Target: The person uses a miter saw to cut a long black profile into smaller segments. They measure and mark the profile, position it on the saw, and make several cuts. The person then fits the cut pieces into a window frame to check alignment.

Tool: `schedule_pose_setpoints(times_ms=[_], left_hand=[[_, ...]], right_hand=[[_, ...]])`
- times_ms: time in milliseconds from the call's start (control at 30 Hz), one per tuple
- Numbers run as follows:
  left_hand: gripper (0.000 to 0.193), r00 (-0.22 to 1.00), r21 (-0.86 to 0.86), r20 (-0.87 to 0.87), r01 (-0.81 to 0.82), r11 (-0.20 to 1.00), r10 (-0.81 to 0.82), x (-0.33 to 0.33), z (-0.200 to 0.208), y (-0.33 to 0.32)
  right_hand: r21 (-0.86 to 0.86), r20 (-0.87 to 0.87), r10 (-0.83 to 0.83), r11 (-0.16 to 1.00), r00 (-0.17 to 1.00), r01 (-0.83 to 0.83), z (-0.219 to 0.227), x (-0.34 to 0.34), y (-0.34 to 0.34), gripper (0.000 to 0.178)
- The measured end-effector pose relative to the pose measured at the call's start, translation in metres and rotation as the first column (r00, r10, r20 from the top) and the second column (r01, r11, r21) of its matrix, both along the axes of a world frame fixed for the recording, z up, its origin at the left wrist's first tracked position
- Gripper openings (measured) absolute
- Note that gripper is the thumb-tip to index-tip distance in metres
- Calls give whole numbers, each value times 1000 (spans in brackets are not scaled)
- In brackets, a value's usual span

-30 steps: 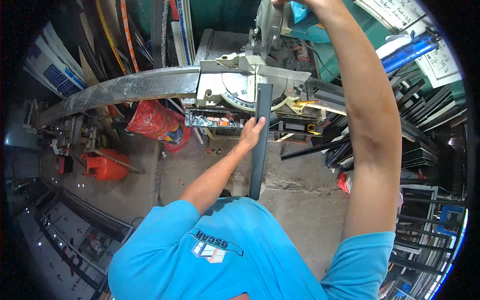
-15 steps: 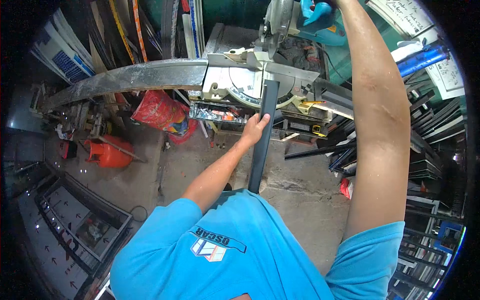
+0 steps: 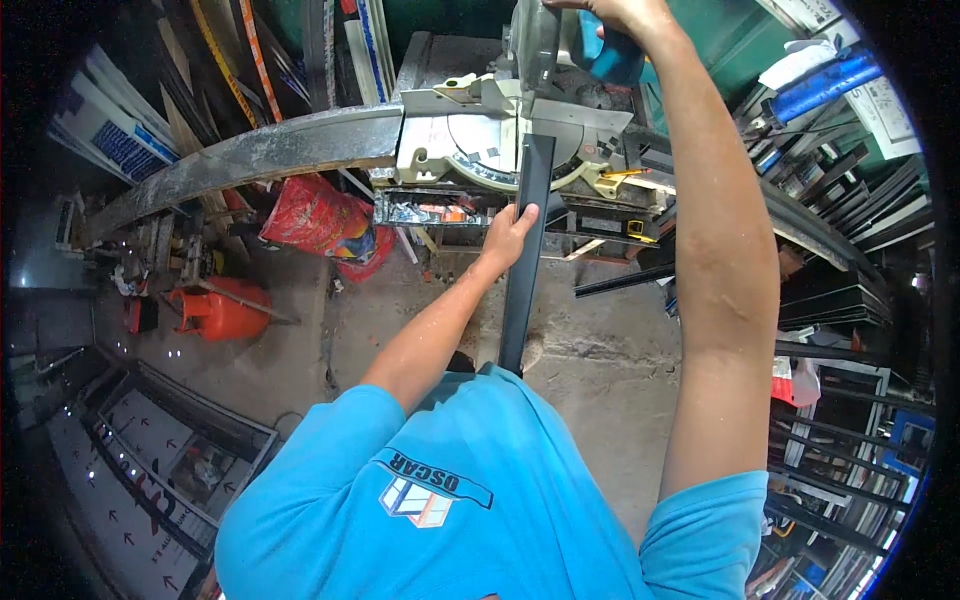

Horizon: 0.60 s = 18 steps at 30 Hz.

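Note:
My left hand [image 3: 508, 236] is closed around a long dark metal profile [image 3: 528, 215]. The bar stands lengthwise in front of me, its far end on the base of a mitre saw [image 3: 486, 140] and its near end by my shirt. At the top edge, my right hand [image 3: 622, 14] is partly cut off by the picture. Its visible fingers stretch left to the saw's blade guard [image 3: 538, 50], over the teal handle and motor housing [image 3: 612, 60]. Whether the fingertips grip the guard is hidden.
A long metal rail [image 3: 270, 148] runs left from the saw. Below it are a red sack [image 3: 318, 218] and an orange gas cylinder [image 3: 225, 308]. A tape measure [image 3: 640, 231] and a pencil [image 3: 625, 172] lie at the bench front. Profiles [image 3: 835, 290] crowd the right.
My right hand has shifted left from the saw's teal handle toward the blade guard. My left hand keeps its hold on the profile. The whole view has shifted slightly.

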<state>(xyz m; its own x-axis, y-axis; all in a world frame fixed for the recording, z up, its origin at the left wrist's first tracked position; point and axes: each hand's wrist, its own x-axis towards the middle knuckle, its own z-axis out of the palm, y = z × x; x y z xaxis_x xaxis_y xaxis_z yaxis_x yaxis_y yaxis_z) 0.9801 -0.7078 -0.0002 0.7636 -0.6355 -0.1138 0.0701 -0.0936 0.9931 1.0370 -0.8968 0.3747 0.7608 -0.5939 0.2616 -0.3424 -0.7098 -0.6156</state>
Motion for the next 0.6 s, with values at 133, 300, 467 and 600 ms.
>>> schedule_pose_setpoints(times_ms=[133, 300, 467, 600], left_hand=[[53, 1000, 3, 24, 6, 1000, -6, 1, -1, 0], [55, 1000, -6, -5, 9, 1000, -9, 3, -5, -3], [59, 999, 12, 48, 0, 1000, 0, 3, -10, -7], [61, 1000, 12, 10, -2, 1000, 2, 6, -19, -7]], right_hand=[[-20, 0, -29, 999, 1000, 29, -6, -10, 6, 95], [-121, 58, -36, 992, 998, 42, -20, -13, 7, 94], [-129, 73, -41, 990, 996, 50, -29, -18, 3, 96], [-92, 44, -40, 995, 998, 44, -26, -21, 12, 96]])
